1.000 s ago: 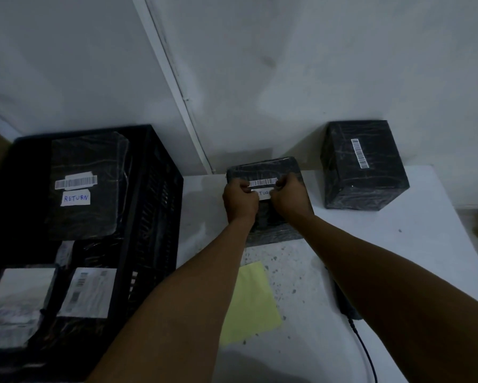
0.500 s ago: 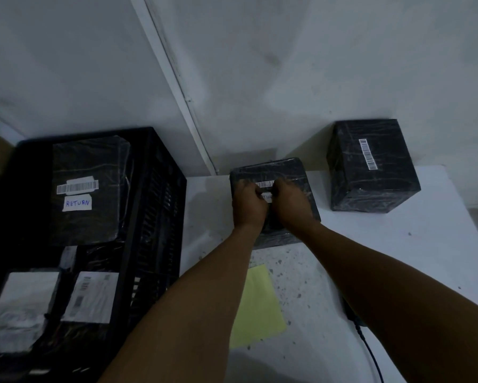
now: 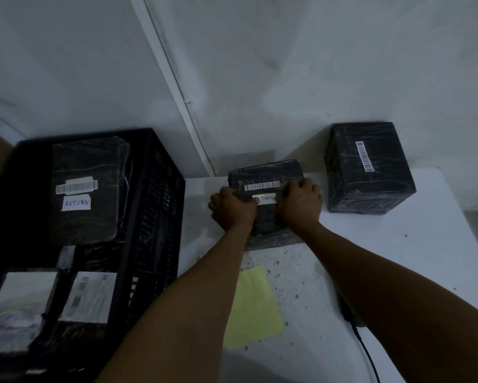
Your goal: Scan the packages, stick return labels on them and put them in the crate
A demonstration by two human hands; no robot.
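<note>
Black wrapped package lying on the white counter, gripped at both sides by left hand and right hand, return label pressed under the left thumb, black crate set just left.

We see two hands on a black package on the white table. The left hand and the right hand grip its sides, and the left thumb presses a white return label under the barcode. A black crate at the left holds more packages. Another black box stands at the right.
</note>
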